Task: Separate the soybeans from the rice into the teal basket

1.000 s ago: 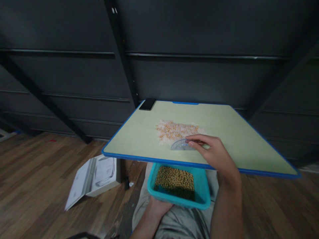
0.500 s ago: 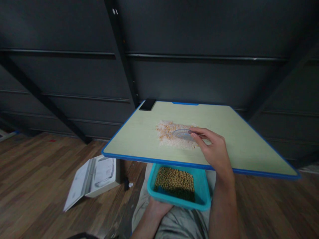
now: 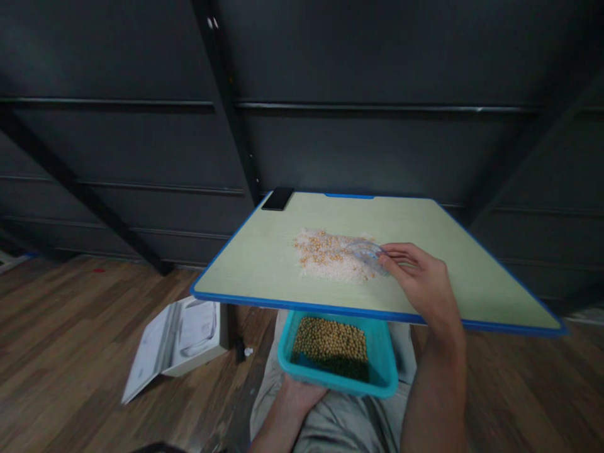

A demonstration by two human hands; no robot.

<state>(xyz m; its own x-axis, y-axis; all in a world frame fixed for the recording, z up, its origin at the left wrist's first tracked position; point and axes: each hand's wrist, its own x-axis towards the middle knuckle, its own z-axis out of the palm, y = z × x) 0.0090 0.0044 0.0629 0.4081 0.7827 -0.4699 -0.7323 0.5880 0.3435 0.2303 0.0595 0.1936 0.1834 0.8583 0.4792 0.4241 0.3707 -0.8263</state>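
My right hand [image 3: 419, 277] pinches the edge of a clear, curved plastic piece [image 3: 363, 249] that looks like a protractor. This piece is over the right part of a patch of white rice [image 3: 330, 272] strewn with yellowish soybeans [image 3: 321, 245]. Both grains lie on a pale green folding table [image 3: 255, 261] with a blue rim. Below the table's near edge, a turquoise plastic basket [image 3: 383, 355] rests on my lap with soybeans and darker green beans inside. My left hand [image 3: 302, 393] grips the basket from underneath at its near left side, its fingers hidden.
A black phone [image 3: 278, 199] lies at the table's far left corner. On the wooden floor to the left is an open white box [image 3: 195, 336], with a small black object [image 3: 240, 349] beside it. A dark panelled wall [image 3: 358, 151] stands behind the table.
My right hand has moved to the right, drawing the clear plastic piece along over the rice and soybeans. The left hand and the basket stay in place.
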